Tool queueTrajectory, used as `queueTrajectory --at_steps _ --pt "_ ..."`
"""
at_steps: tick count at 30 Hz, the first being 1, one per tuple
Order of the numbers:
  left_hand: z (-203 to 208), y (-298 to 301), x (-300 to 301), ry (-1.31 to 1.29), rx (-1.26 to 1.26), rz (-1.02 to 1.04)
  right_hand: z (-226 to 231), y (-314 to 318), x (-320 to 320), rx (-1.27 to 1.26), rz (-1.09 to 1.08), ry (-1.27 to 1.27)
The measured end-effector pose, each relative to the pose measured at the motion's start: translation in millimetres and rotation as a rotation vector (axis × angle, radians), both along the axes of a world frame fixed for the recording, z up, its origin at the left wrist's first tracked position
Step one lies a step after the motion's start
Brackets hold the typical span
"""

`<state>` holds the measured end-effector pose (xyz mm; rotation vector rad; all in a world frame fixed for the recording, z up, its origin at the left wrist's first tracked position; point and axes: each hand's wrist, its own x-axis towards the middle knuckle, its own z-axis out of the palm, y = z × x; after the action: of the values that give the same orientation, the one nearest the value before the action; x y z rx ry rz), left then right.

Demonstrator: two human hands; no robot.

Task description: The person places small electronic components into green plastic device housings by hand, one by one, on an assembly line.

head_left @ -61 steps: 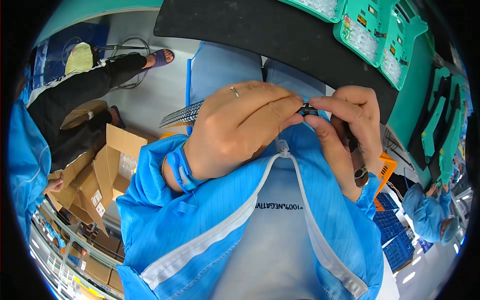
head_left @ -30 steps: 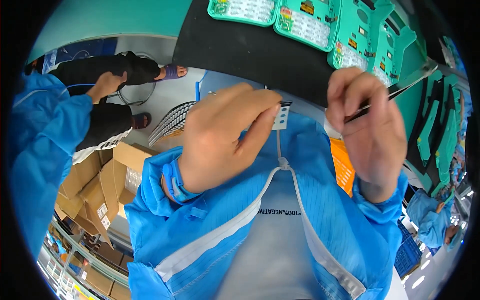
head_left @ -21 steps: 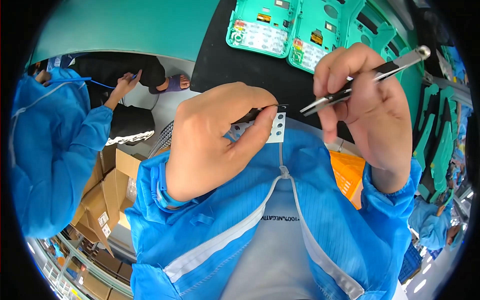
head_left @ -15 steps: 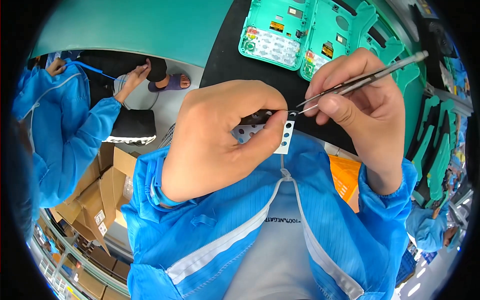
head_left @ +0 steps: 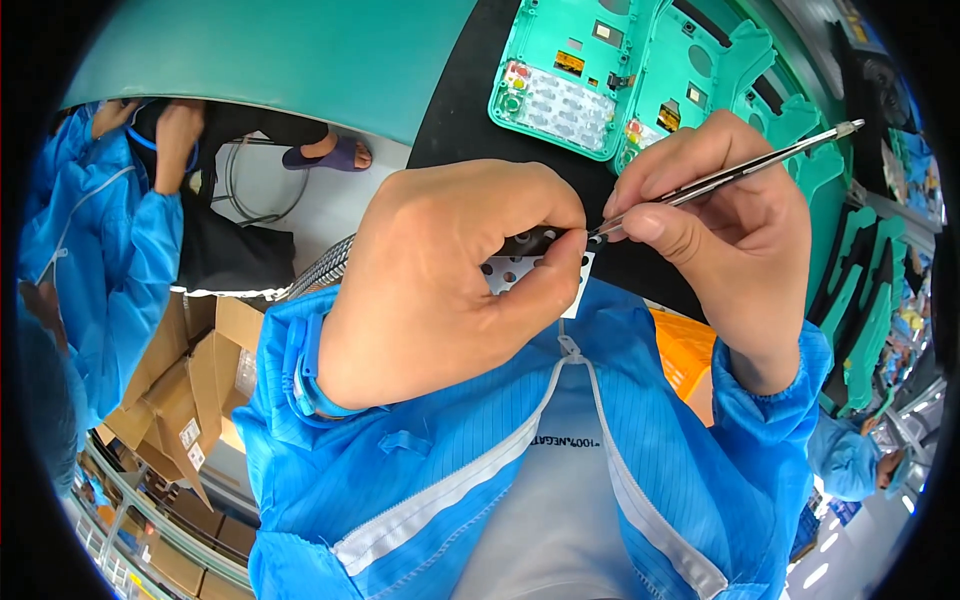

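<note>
My left hand (head_left: 450,270) is closed, its thumb and index finger pinching a white sheet (head_left: 575,299) dotted with round spots. A dark strip shows along the sheet's upper edge, partly behind the fingers. My right hand (head_left: 735,240) grips slim metal tweezers (head_left: 745,173) between thumb and fingers. Their tips meet the sheet's edge close to the left fingertips; whether something tiny sits between them is too small to tell. Just beyond both hands lie green plastic housings (head_left: 640,60) with clear and coloured parts set inside.
A black mat (head_left: 455,120) covers the bench under the housings. More green and black parts (head_left: 865,310) stand at the right. An orange crate (head_left: 682,350) is below the bench edge. To the left are cardboard boxes (head_left: 170,400) and a person in a blue jacket (head_left: 140,290).
The tweezers' arms have drawn together and their tips now sit nearer the left fingertips. The sheet has shifted slightly right and down. The co-worker's hands at left have moved.
</note>
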<state>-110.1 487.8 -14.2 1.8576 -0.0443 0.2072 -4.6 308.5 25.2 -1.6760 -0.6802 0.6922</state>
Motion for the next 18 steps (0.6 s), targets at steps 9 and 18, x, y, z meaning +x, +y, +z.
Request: queueTrajectory --at_steps 9,18 --pt "-15 23 -21 0.047 -0.064 -0.08 -17 7 -41 0.187 0.451 -1.236" --pt "-38 58 -27 -0.007 -0.268 0.247 -32 46 29 0.054 -0.091 -0.749"
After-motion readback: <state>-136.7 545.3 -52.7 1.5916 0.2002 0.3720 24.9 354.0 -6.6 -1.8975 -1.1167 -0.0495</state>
